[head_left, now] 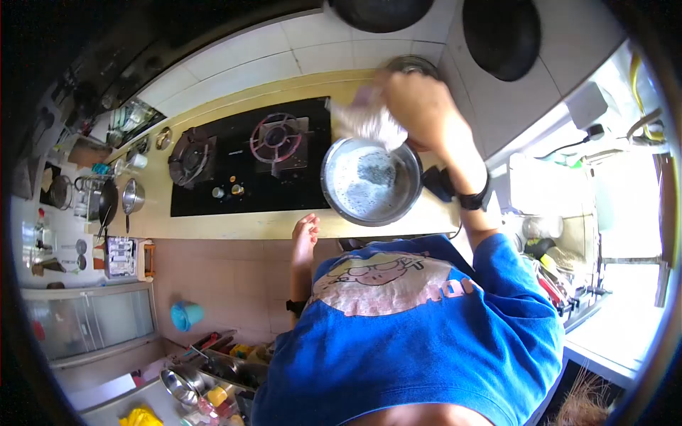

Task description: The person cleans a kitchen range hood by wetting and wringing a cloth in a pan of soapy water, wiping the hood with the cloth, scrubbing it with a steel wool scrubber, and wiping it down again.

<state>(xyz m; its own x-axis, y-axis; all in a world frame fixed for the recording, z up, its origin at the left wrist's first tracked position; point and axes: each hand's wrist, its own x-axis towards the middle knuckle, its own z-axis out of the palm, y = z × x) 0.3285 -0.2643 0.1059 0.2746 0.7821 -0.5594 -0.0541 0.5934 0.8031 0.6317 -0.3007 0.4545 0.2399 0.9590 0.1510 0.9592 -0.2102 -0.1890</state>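
Observation:
My right hand (420, 106) is closed around a pale, whitish cloth (371, 126), smeared by motion. The cloth hangs over the far rim of a round metal pot (329, 186) on the counter. Inside the pot is cloudy, bubbly water (359, 190) with a grey patch in it. By the counter's front edge, left of the pot, my left hand (306, 231) hovers with loosely bent fingers and holds nothing that I can see.
A black gas stove (241, 167) with two burners lies left of the pot. Dark pans (501, 35) hang on the tiled wall. Behind my right hand stands a round dark-rimmed object (413, 65). A blue bucket (186, 315) is low at the left.

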